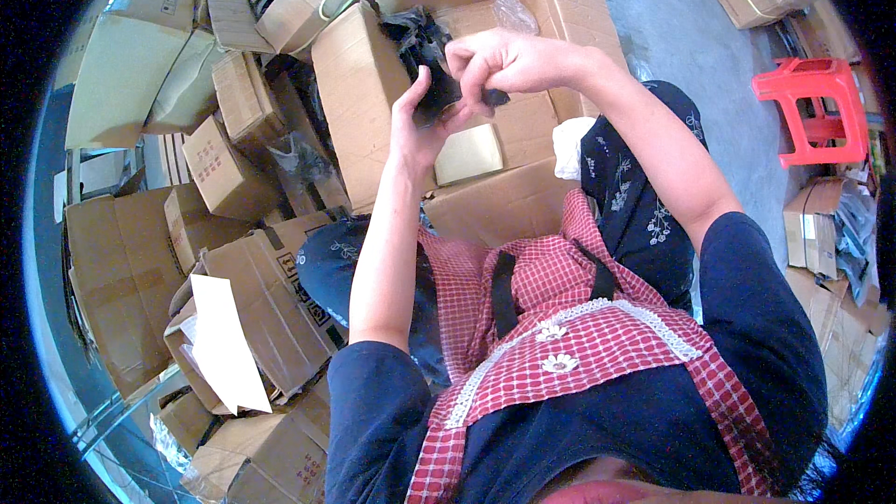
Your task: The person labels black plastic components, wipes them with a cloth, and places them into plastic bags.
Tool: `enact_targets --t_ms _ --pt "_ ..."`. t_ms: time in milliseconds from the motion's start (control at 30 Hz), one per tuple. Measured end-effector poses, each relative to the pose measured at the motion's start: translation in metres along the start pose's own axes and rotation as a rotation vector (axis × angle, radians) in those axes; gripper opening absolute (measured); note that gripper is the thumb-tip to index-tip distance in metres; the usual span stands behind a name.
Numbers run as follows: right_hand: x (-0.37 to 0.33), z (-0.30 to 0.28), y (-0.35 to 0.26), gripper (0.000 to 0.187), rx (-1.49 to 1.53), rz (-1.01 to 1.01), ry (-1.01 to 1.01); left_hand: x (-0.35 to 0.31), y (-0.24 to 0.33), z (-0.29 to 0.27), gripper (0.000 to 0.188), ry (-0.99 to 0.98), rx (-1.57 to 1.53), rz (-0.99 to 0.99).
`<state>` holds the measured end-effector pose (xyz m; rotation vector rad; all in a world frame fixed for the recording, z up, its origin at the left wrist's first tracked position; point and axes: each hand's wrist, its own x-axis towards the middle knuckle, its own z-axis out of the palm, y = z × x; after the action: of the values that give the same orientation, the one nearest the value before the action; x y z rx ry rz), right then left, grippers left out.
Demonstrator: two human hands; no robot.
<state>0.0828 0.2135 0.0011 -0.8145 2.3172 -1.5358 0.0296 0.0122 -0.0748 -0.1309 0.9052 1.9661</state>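
Observation:
Both my hands meet above an open cardboard box [523,210] that stands between my knees. My left hand [422,131] has its thumb stretched up, apart from the fingers, which reach toward my right hand. My right hand [504,61] comes in from the right with its fingers curled into a pinch at the left fingertips. What the pinch holds, if anything, is hidden. Crumpled black material [415,33] lies behind the hands at the box's left side, and a small dark bit shows by the right fingers. Below the hands sits a pale yellow rectangular block [469,155].
Cardboard boxes [126,271] crowd the left side, with a white sheet [227,345] sticking up from one. Clear plastic [515,14] lies in the open box's far part. Something white [569,147] rests beside my right knee. A red plastic stool [814,112] stands at the right.

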Motion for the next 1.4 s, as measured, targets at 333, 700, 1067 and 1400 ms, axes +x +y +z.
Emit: enact_targets --t_ms 333,700,1067,1400 --pt "0.001 0.003 0.003 0.015 -0.019 -0.028 -0.042 -0.009 -0.008 0.026 0.047 -0.030 0.151 0.010" --pt "0.005 0.003 -0.002 0.017 -0.108 -0.030 0.029 -0.010 -0.017 0.037 0.053 0.008 0.240 0.132" --pt "0.003 -0.023 0.002 0.035 0.194 -0.068 0.482 -0.010 -0.005 0.007 0.041 -0.187 -0.220 -0.127" --pt "-0.010 0.014 -0.005 0.037 -0.163 0.439 -0.030 -0.009 -0.011 0.019 0.036 -0.257 0.117 -0.147"
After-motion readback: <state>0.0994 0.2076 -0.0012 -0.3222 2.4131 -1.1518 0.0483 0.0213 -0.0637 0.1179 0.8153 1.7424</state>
